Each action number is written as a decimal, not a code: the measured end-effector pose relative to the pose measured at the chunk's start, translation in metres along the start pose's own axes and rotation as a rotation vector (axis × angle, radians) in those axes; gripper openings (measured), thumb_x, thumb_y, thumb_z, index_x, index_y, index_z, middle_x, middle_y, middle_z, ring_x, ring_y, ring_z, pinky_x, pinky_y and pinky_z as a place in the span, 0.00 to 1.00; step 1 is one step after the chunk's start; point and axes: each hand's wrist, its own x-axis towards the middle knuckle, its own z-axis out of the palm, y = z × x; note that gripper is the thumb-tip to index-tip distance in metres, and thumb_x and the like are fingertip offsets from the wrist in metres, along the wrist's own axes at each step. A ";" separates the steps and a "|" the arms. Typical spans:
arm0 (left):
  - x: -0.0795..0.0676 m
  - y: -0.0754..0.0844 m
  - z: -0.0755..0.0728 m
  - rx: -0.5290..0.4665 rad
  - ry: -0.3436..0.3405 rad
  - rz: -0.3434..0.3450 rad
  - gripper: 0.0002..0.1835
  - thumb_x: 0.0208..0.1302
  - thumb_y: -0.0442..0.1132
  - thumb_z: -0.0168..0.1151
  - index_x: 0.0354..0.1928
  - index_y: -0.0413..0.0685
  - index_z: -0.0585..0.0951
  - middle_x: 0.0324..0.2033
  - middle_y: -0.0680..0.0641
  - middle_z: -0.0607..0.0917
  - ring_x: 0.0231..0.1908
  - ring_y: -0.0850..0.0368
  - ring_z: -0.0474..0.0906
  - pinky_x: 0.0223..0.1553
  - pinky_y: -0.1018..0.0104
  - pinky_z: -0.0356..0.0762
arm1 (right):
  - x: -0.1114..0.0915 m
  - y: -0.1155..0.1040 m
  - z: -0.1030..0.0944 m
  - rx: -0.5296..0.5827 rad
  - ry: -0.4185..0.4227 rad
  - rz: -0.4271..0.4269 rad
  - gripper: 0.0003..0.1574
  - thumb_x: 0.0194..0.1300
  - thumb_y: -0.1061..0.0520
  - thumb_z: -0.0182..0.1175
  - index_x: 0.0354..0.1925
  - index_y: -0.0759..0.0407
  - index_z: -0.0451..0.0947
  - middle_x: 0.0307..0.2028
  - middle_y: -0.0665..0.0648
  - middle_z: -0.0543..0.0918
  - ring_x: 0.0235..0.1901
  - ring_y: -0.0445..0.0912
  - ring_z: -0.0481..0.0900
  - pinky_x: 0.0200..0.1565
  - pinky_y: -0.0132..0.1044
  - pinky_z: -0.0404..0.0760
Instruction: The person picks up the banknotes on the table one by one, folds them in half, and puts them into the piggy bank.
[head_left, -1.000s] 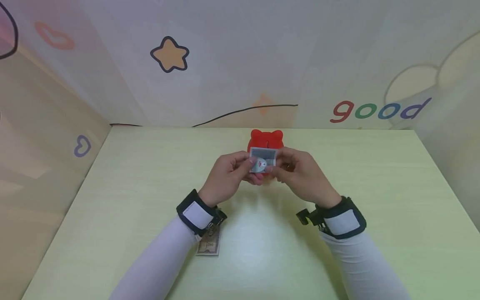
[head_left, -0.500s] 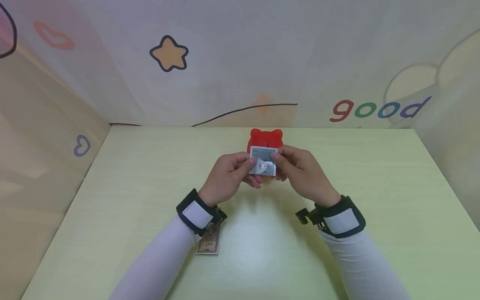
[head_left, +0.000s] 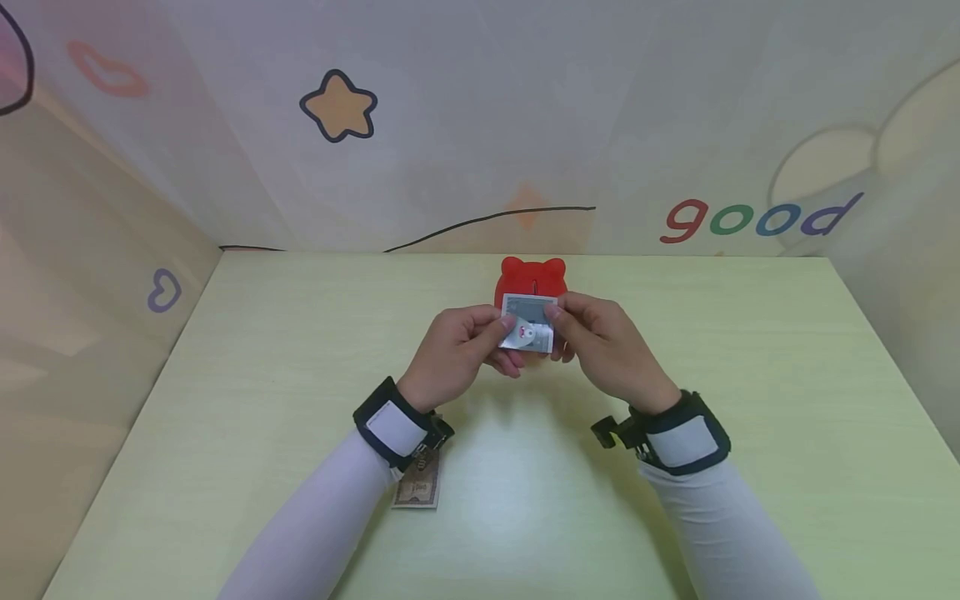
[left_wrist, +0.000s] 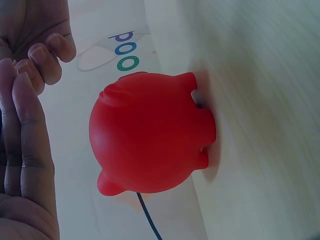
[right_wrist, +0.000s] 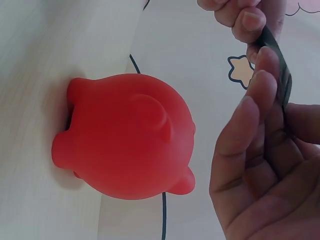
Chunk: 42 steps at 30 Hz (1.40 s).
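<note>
In the head view both hands hold a small bluish banknote just in front of a red piggy bank. The left hand pinches its left edge, thumb on top. At the other edge the right hand grips it the same way, thumb near the upper corner. The banknote appears edge-on and dark in the right wrist view, between the fingers. The piggy bank stands on its feet, below the hands in height; its top slot shows in the head view.
Another banknote, brownish, lies flat on the pale table, partly covered by the left wrist strap. A printed wall closes off the back of the table, with side walls at left and right.
The right thumb has shifted from the banknote's lower edge up to its upper right corner, showing more of the note. The left hand has stayed nearly still.
</note>
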 end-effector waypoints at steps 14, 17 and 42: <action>-0.001 -0.001 0.000 -0.005 -0.009 -0.013 0.12 0.79 0.38 0.56 0.53 0.39 0.84 0.33 0.40 0.90 0.30 0.50 0.90 0.45 0.57 0.90 | 0.001 0.001 -0.001 0.005 0.054 -0.055 0.15 0.78 0.55 0.57 0.58 0.57 0.79 0.37 0.59 0.84 0.33 0.60 0.81 0.36 0.39 0.86; -0.001 -0.001 0.000 -0.008 -0.009 -0.013 0.12 0.79 0.38 0.56 0.53 0.38 0.84 0.33 0.40 0.90 0.30 0.50 0.90 0.45 0.57 0.90 | 0.001 0.002 -0.001 0.007 0.082 -0.095 0.18 0.77 0.57 0.59 0.62 0.53 0.79 0.38 0.58 0.85 0.32 0.56 0.82 0.35 0.38 0.86; 0.001 -0.001 0.000 -0.009 -0.015 0.001 0.13 0.79 0.37 0.56 0.53 0.37 0.84 0.31 0.40 0.89 0.29 0.48 0.90 0.43 0.58 0.90 | 0.001 0.000 -0.001 -0.018 0.113 -0.083 0.19 0.76 0.57 0.61 0.62 0.54 0.82 0.41 0.58 0.88 0.32 0.53 0.81 0.35 0.34 0.84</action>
